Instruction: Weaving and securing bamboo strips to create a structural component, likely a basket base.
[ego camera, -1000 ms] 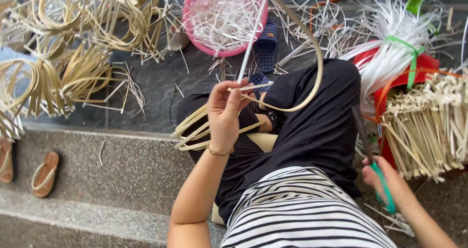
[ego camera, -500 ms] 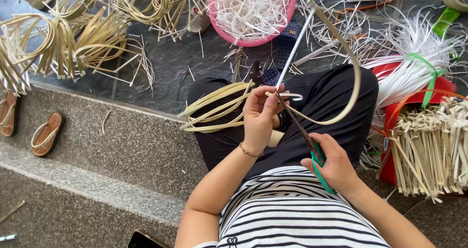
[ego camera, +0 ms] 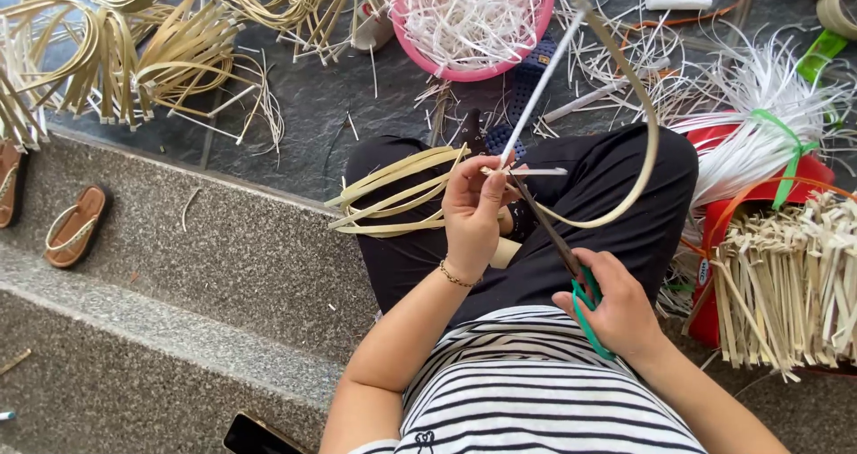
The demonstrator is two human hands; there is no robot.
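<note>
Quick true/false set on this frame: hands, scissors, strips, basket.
1. The right hand holds green-handled scissors. True.
2. The left hand is empty. False: it pinches a white strip and a tan strip.
3. The pink basket holds white strips. True.
4. The scissors have red handles. False: green.
5. A sandal lies on the stone step. True.

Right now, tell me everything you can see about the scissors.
The scissors have green loop handles and long, dark, slim blades. The right hand grips the handles above the lap. The blades point up and left toward the pale strip pinched in the left hand, slightly parted at it.
</note>
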